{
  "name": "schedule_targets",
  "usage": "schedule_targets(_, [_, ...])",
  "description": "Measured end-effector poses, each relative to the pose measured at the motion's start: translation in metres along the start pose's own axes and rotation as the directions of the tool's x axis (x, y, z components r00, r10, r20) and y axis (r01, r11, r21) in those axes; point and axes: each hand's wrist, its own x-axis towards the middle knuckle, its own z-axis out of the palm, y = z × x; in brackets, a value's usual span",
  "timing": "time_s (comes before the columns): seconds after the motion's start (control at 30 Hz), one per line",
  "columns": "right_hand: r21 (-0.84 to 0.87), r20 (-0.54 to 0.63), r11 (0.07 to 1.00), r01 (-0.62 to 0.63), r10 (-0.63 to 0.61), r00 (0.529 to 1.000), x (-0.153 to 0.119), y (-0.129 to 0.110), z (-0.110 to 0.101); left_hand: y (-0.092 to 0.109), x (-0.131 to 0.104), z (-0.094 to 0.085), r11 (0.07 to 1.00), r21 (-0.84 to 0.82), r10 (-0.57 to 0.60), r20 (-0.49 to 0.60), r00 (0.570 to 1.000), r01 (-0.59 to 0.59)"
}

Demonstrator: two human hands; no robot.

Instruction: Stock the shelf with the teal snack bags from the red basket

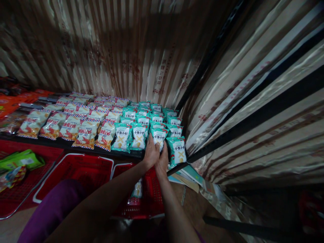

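Both of my hands meet at one teal-and-white snack bag at the front of the shelf. My left hand wraps its left lower side, and my right hand grips the right lower side. Several matching teal bags stand in rows behind it. One more teal bag leans at the right end, just beside my right hand. On the left, another teal bag stands close to my left hand. The lower part of the held bag is hidden by my fingers.
White-and-orange shrimp snack bags fill the shelf farther left. Below stand red baskets; one under my arms holds a snack bag. Green packets lie in the left basket. A dark metal post and patterned curtain border the shelf.
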Motion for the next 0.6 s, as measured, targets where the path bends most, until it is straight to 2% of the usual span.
schedule_targets(0.13, [-0.048, 0.002, 0.997, 0.059, -0.059, 0.998, -0.001, 0.003, 0.001, -0.002, 0.002, -0.001, 1.0, 0.017, -0.009, 0.009, 1.0, 0.009])
schedule_targets(0.37, [-0.128, -0.061, 0.985, 0.116, -0.125, 0.99, -0.009, 0.008, 0.003, -0.007, -0.004, 0.002, 0.999, 0.017, 0.035, -0.038, 0.999, -0.034])
schedule_targets(0.6, [-0.208, -0.03, 0.966, 0.153, -0.163, 0.986, -0.022, 0.017, 0.008, -0.003, -0.005, -0.001, 0.996, 0.063, 0.062, -0.029, 0.998, -0.06])
